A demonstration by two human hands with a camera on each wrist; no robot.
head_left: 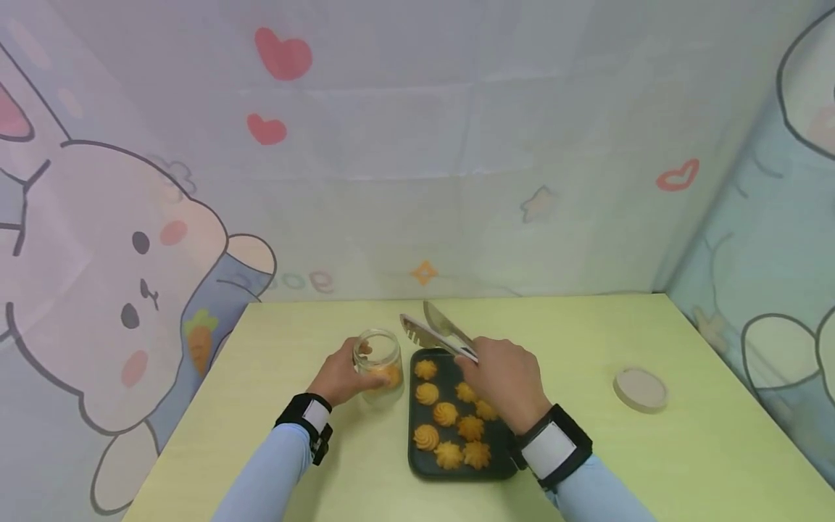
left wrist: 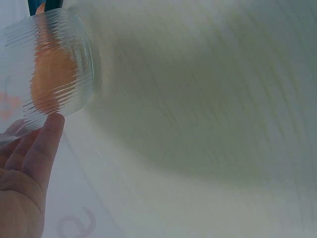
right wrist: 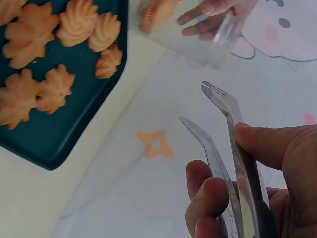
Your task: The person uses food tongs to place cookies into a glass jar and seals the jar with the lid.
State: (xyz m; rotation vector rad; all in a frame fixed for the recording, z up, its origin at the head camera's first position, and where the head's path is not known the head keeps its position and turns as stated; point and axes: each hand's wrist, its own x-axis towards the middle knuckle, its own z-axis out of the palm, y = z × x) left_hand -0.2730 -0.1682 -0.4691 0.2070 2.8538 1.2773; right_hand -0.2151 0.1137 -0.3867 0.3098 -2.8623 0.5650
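Observation:
My left hand (head_left: 344, 373) grips a clear glass jar (head_left: 378, 344) round its side, just left of the tray. Inside the jar, at its bottom, lies a golden piped cookie (left wrist: 53, 79). In my right hand (head_left: 505, 377) are metal tongs (right wrist: 233, 148), held between thumb and fingers. Their tips are spread apart with nothing between them, above the tray's far edge and to the right of the jar. Several golden swirl cookies (head_left: 446, 414) lie on the dark green tray (head_left: 450, 475); my right hand and wrist hide part of its right side.
A round, pale lid (head_left: 641, 389) lies on the light yellow table (head_left: 574, 326) at the right. Behind the table's far edge hangs a pale cloth backdrop (head_left: 404, 130) with cartoon prints.

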